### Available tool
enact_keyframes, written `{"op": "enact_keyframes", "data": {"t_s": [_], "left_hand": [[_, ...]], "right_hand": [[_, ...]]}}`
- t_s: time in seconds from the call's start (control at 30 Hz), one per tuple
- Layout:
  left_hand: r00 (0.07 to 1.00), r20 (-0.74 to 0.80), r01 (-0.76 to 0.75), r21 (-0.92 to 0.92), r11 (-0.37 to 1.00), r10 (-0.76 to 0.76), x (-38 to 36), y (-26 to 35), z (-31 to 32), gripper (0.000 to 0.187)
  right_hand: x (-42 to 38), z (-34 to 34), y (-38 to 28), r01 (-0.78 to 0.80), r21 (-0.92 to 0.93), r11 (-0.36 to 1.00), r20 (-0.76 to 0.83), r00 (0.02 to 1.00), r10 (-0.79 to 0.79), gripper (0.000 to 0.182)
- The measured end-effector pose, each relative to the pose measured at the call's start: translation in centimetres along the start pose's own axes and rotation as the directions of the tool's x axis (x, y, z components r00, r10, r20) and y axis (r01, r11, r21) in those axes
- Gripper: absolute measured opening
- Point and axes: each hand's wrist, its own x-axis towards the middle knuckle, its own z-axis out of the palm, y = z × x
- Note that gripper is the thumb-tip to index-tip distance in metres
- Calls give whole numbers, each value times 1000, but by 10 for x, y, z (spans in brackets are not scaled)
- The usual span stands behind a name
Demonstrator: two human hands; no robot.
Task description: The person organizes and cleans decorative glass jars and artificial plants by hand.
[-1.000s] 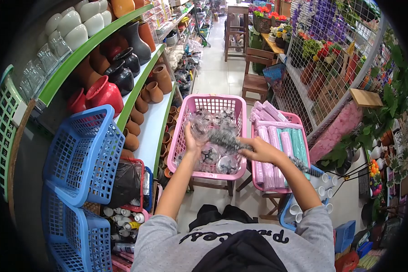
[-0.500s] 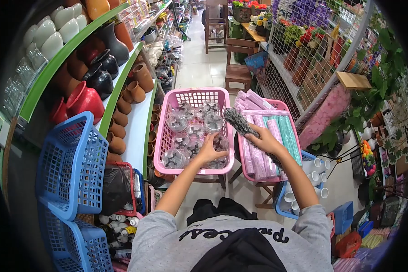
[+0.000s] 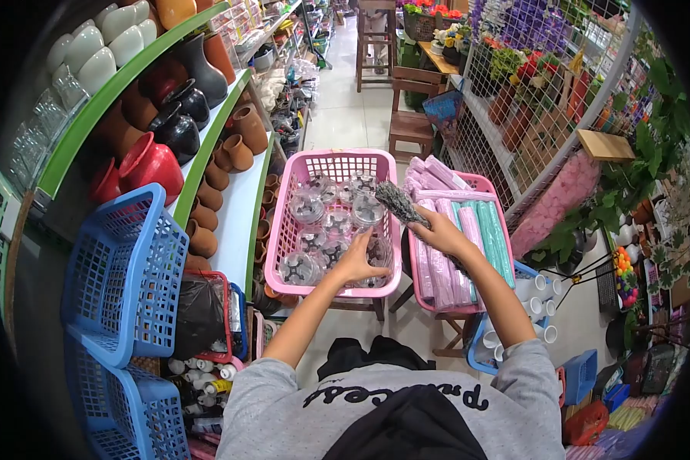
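A pink plastic basket (image 3: 276, 222) holds several clear round plastic containers (image 3: 299, 268) with dark spoked shapes on their tops. Inside its near right corner, my left hand (image 3: 356, 262) has thumb and fingers curved round one clear plastic container (image 3: 379, 250), which the hand partly covers. My right hand (image 3: 441, 230) is closed round a grey fluffy duster (image 3: 397, 203). The duster's head points up and left, over the basket's right rim. Under my right forearm sits a second pink basket (image 3: 484, 182) with pink packets (image 3: 439, 264) and green packets (image 3: 492, 238) in plastic wrap.
Shelves on the left carry clay pots (image 3: 202, 239), a red vase (image 3: 150, 169) and white bowls (image 3: 92, 47). Blue baskets (image 3: 123, 276) stand at my left. White cups (image 3: 546, 333) sit lower right. A wire rack (image 3: 544, 100) and a wooden chair (image 3: 411, 123) stand beyond.
The view has shifted slightly, so the scene sits a little further right. The duster's head has come slightly lower and left against the basket rim. My left hand keeps its place at the container.
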Motion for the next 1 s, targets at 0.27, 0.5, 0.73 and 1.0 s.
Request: {"op": "enact_keyframes", "data": {"t_s": [0.27,0.5,0.73,1.0], "left_hand": [[987,-138,56,-201,978,-85,31,-28,-9,100],[975,-190,130,65,989,-115,92,-64,-27,90],[990,-89,128,262,956,-108,131,-92,-6,108],[975,-211,114,230,967,-65,125,-72,-12,98]], "right_hand": [[28,5,10,73,-20,997,-34,997,-74,46],[63,13,26,-24,-90,996,-62,998,19,49],[78,35,39,-78,-119,990,-13,997,77,46],[75,32,35,-89,-125,988,6,996,90,47]]}}
